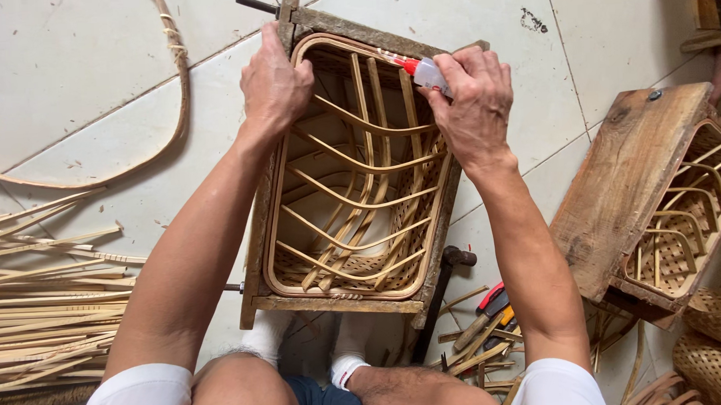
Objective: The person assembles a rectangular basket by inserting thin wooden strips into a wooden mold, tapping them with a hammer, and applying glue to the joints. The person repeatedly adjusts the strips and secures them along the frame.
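Note:
A rectangular wooden frame (259, 230) stands on the tiled floor in front of me and holds a woven bamboo basket (352, 195) with curved bamboo ribs across its opening. My left hand (272, 82) presses on the far left corner of the frame and basket rim. My right hand (473, 103) grips a small clear glue tube with a red nozzle (420, 68). The nozzle points left at the basket's far rim. My feet in white socks rest under the frame's near edge.
Bundles of bamboo strips (45, 317) lie at the left, and a long bent strip (176, 81) curves beyond them. A second wooden frame with a basket (648, 192) sits at the right. A hammer (443, 287) and red-handled cutters (492, 306) lie by my right knee.

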